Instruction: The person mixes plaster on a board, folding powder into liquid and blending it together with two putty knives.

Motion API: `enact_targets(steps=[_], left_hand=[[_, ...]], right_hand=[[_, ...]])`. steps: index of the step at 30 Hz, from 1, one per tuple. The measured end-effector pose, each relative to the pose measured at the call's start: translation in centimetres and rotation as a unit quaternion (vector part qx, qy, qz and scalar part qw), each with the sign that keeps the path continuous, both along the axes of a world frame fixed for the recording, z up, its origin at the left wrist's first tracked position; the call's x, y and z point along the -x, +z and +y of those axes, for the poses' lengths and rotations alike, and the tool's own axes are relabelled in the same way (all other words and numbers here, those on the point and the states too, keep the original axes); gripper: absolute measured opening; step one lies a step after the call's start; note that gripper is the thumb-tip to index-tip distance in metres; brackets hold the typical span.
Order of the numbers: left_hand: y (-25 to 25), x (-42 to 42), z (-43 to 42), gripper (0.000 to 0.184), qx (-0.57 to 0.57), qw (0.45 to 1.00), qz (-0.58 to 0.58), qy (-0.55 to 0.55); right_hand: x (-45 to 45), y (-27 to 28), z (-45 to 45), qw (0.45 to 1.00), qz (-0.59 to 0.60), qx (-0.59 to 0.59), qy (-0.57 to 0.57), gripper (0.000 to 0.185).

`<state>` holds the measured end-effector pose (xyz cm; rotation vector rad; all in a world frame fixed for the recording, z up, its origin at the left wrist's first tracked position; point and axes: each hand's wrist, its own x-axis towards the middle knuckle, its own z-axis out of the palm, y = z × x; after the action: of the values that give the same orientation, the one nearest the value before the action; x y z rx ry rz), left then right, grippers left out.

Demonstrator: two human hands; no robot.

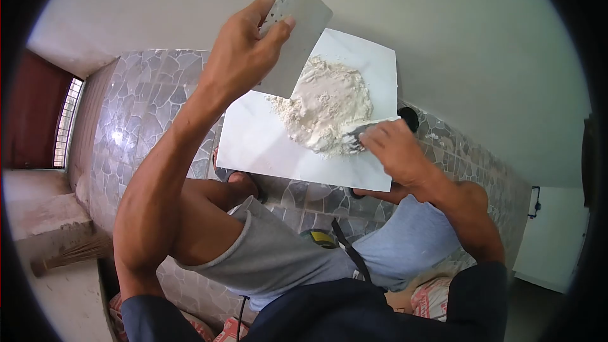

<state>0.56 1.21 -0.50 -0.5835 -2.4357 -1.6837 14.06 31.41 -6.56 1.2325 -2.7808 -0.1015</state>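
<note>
In the head view my left hand [250,54] is raised and grips a grey, flat rectangular plate [301,25] by its edge, thumb over the face. The plate has dark specks and a worn upper corner. On a white board [266,145] lies a heap of off-white powdery, lumpy mix [332,95]. My right hand [396,149] is closed around a dark scraper [356,138], whose end is coated white and pushed into the heap's near right edge. Its handle is mostly covered by my fingers.
Behind the board rises a pale wall [456,31]. Grey stone-pattern tiles [152,101] cover the floor. A twig broom [73,254] lies at left on a ledge. Printed sacks [430,297] sit behind me, and a yellow-black round object [320,238] is between my legs.
</note>
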Motion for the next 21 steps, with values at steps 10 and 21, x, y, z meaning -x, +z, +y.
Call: enact_targets(steps=[10,21], left_hand=[[-0.1,-1.6,2.3,0.040,0.017,0.998,-0.054,-0.040],[-1.9,-0.5,3.7,0.042,0.021,0.998,-0.028,-0.053]], right_hand=[[-0.7,-1.3,1.9,0.992,-0.050,0.053,-0.099,0.040],[2.5,0.6,2.0,0.983,-0.079,0.049,-0.157,0.042]])
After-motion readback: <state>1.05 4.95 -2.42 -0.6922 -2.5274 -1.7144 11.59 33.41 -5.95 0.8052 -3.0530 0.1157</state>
